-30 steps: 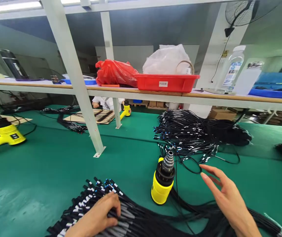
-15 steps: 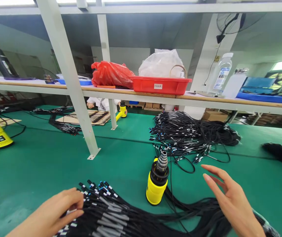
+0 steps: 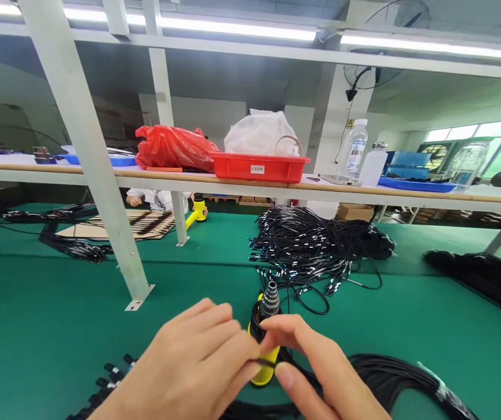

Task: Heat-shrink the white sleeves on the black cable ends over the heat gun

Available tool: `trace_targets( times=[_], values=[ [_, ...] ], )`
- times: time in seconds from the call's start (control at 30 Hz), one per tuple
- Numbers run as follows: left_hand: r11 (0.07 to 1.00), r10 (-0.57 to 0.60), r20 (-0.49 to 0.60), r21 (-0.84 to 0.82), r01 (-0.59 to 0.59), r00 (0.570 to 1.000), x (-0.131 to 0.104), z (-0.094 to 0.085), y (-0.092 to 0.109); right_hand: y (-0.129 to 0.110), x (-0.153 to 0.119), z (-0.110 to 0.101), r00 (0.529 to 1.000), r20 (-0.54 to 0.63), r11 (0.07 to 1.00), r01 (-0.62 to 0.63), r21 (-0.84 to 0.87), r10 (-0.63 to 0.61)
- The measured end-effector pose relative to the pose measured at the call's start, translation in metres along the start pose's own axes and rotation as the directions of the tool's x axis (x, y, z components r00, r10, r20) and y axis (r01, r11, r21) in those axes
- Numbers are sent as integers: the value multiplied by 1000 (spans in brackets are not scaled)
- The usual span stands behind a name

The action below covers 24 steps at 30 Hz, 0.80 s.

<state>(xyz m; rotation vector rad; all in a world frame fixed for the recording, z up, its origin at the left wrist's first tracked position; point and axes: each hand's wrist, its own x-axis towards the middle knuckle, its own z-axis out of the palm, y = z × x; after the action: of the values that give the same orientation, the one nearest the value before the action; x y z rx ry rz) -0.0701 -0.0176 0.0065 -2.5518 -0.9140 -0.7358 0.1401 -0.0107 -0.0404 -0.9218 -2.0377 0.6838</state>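
Observation:
My left hand (image 3: 198,359) is closed in front of a yellow heat gun (image 3: 267,373), pinching a thin black cable (image 3: 267,363) of which a short piece shows past the fingertips. Facing it, my right hand (image 3: 316,364) has thumb and index finger apart around that piece; whether the thumb touches it I cannot tell. The heat gun stands with its stepped metal nozzle pointing up, partly hidden by both hands. Below them runs a bundle of black cables (image 3: 382,367), its labelled ends (image 3: 110,376) showing at lower left.
A large pile of black cables (image 3: 316,239) lies behind the heat gun on the green table (image 3: 198,280). A white post (image 3: 97,175) rises at left. The shelf above carries a red tray (image 3: 259,169) and bottles. Across the table, a person's white sleeve (image 3: 163,198) shows near another heat gun (image 3: 199,208).
My left hand has moved right from the cable ends, a black cable now in its fingers. My right hand has come left to meet it. The view has tilted up and turned right.

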Motion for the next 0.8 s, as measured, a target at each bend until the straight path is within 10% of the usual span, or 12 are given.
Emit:
trace_targets(
  times=[0.27, 0.8],
  values=[
    [951, -260, 20, -166, 259, 966, 7, 31, -20, 8, 26, -24, 987, -39, 988, -153, 27, 154],
    [841, -404, 229, -287, 459, 885, 21, 50, -39, 25, 53, -29, 979, -84, 979, -179, 102, 188]
  ],
)
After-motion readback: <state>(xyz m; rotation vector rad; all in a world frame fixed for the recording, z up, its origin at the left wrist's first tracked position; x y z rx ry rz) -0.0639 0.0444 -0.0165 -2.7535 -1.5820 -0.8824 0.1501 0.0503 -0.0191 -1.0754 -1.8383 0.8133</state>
